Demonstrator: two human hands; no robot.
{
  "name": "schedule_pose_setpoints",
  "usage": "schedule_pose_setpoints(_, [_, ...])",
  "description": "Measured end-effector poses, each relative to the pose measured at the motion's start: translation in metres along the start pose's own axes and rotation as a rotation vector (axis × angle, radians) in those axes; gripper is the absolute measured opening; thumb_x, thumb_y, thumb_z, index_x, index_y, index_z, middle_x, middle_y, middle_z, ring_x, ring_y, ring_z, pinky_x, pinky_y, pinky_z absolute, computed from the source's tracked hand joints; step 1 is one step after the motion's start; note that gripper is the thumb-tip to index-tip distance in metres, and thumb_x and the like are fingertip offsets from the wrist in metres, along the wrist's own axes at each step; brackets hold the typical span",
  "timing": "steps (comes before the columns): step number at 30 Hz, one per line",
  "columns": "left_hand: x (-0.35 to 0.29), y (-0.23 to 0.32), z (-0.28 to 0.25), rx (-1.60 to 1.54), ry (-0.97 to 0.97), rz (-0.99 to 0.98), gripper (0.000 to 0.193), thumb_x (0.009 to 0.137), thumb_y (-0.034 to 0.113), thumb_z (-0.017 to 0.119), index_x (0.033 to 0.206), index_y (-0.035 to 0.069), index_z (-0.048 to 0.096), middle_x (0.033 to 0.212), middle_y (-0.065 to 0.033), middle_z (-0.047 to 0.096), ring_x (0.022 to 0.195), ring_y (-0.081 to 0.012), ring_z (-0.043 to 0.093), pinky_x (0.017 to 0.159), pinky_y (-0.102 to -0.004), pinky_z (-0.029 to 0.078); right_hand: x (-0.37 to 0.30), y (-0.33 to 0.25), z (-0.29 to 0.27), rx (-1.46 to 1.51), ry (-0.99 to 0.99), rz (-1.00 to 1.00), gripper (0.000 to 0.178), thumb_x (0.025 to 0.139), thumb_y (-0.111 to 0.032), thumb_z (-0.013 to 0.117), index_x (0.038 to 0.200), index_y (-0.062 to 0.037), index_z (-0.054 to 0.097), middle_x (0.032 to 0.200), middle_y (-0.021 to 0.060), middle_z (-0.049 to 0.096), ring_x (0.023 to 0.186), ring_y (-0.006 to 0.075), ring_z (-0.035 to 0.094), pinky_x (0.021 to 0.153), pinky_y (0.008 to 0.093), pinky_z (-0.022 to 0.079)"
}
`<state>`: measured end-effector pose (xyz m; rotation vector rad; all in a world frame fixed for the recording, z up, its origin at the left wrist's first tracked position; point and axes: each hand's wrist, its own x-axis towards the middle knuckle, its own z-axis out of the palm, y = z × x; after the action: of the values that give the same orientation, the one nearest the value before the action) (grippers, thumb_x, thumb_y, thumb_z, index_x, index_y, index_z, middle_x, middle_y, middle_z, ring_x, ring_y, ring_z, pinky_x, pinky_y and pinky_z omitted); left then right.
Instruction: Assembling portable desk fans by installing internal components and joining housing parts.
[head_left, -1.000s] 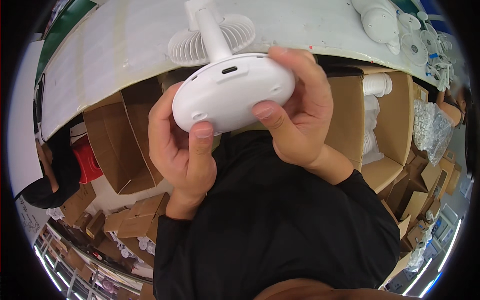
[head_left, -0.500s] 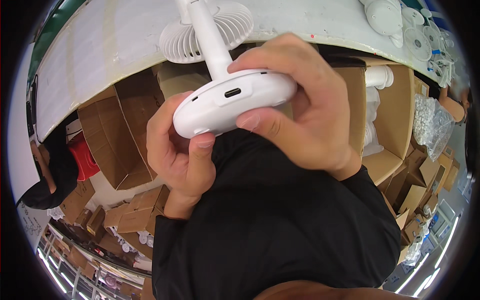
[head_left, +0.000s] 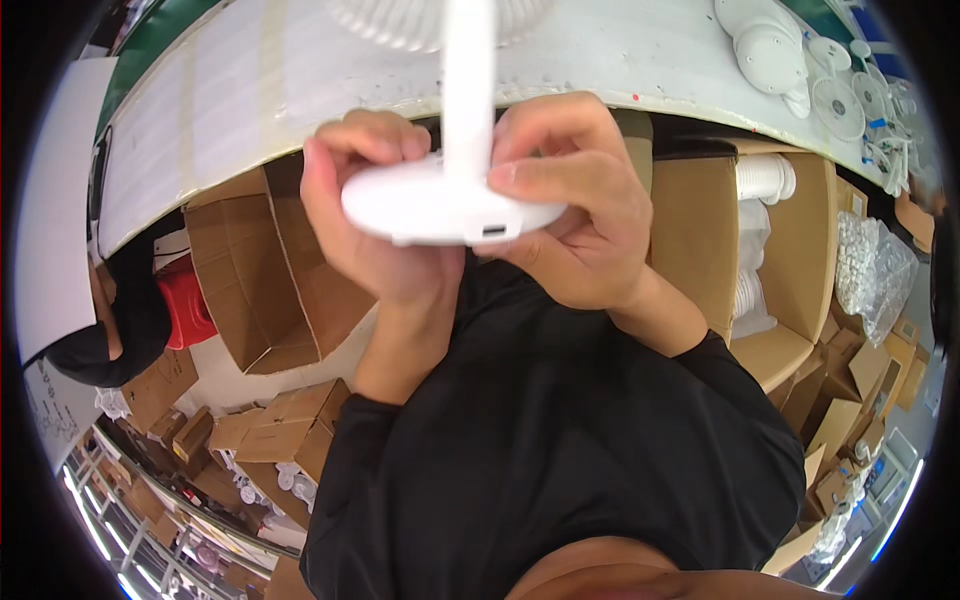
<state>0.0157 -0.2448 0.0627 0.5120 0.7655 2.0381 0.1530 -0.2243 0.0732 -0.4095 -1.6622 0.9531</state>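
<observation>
A white desk fan [head_left: 468,90] is held up in front of me at the bench edge, its oval base toward me and its caged head [head_left: 400,22] farther off, cut by the upper edge. My left hand [head_left: 365,205] grips the left side of the base, its fingers curled over the top. My right hand [head_left: 585,195] grips the base's right side, with the thumb and fingers close to the stem. A small dark port shows on the base's near side, between the hands. The base is a little blurred.
The white bench [head_left: 290,90] runs across the far side. More white fan parts [head_left: 770,55] lie on it at the right. Below stand an open cardboard box [head_left: 250,280] at left and another [head_left: 690,230] at right holding white parts. Another person [head_left: 115,330] sits at far left.
The fan's base has tipped and dropped slightly, so its port now sits lower and the stem stands straighter. My left fingers have shifted up over the top of the base.
</observation>
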Motion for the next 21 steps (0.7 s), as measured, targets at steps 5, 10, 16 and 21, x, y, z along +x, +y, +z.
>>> schedule_pose_setpoints(5, [0.022,0.002,0.002,0.293,-0.193,0.304,0.052,0.108,0.043,0.022,0.084,0.007,0.051,0.066,-0.0094,0.057,0.058,-0.0153,0.049,0.055,-0.0270,0.040,-0.017,-0.013,-0.012,0.182,-0.159,0.266,0.053,0.080,-0.008,0.072,0.131,-0.0055,0.056,0.125,0.0136,0.051,0.114,0.0254,0.050,0.100,0.0334,0.038])
schedule_pose_setpoints(10, [0.005,0.007,0.011,0.288,-0.384,0.446,0.047,0.107,0.036,0.025,0.083,0.007,0.053,0.060,-0.0074,0.054,0.055,-0.0142,0.047,0.052,-0.0249,0.038,-0.027,-0.035,-0.015,0.523,-0.127,0.683,0.064,0.083,-0.010,0.067,0.144,-0.0055,0.045,0.140,0.0159,0.044,0.126,0.0280,0.044,0.109,0.0358,0.031])
schedule_pose_setpoints(16, [-0.014,0.026,0.017,0.591,-0.652,0.509,0.046,0.108,0.040,0.024,0.086,0.010,0.052,0.057,-0.0071,0.052,0.052,-0.0167,0.045,0.057,-0.0277,0.040,-0.021,-0.046,-0.012,0.723,-0.110,0.890,0.065,0.091,-0.008,0.064,0.150,-0.0049,0.036,0.138,0.0141,0.045,0.119,0.0234,0.046,0.101,0.0322,0.039])
schedule_pose_setpoints(21, [-0.025,0.032,0.021,0.895,-0.676,0.635,0.045,0.108,0.039,0.024,0.089,0.008,0.052,0.057,-0.0065,0.052,0.053,-0.0165,0.046,0.058,-0.0272,0.040,-0.031,-0.045,-0.011,0.830,-0.192,0.968,0.076,0.084,-0.008,0.066,0.152,-0.0025,0.032,0.151,0.0167,0.035,0.132,0.0276,0.041,0.110,0.0356,0.032])
